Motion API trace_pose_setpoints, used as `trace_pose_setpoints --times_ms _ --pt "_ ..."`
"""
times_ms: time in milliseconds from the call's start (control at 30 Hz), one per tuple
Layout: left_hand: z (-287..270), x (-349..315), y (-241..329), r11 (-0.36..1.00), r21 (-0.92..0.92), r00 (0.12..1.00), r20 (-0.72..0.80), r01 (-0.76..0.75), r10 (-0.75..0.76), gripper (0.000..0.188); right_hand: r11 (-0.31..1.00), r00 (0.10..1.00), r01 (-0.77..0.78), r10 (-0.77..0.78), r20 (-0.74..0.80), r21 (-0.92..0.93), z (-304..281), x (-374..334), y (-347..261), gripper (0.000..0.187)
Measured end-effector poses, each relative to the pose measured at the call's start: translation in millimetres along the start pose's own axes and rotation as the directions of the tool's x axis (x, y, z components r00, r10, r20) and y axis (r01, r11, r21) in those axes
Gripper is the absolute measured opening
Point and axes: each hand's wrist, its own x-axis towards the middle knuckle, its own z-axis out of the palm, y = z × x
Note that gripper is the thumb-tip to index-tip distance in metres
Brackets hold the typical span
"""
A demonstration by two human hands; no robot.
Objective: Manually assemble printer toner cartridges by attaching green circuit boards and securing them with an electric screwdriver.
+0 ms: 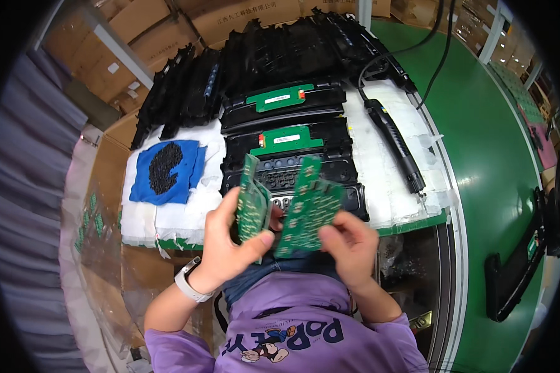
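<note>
My left hand [221, 245] is closed around a small stack of green circuit boards [250, 208], held upright with their edges towards me. In my right hand [353, 245], thumb and fingers pinch another green circuit board [306, 217], tilted and slightly blurred; whether it is a single board cannot be made out. Both hands are above my lap, at the bench's front edge. Just beyond them lie black plastic housings [330, 165] in a column. On two of these sit green boards, a farther one [277, 98] and a nearer one [289, 140], each with a white label.
A blue cloth [140, 186] at left bears a heap of small black pieces [166, 166]. To the right, a corded black electric screwdriver [397, 143] lies on white padding [386, 186]. More black housings [280, 53] crowd the back. Another black part [510, 280] rests on the green surface [479, 217].
</note>
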Motion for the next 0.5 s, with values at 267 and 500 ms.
trace_pose_setpoints --times_ms 267,500 --pt "-39 55 -34 0.935 -0.351 0.969 -0.205 0.058 -0.137 0.055 0.669 0.788 0.582 -0.604 0.119 -0.462 -52 55 -40 0.010" --pt "-73 123 -67 0.707 -0.704 0.951 -0.259 -0.066 -0.170 0.049 -0.071 0.400 0.886 -0.385 0.832 -0.458 -6 88 -40 0.020"
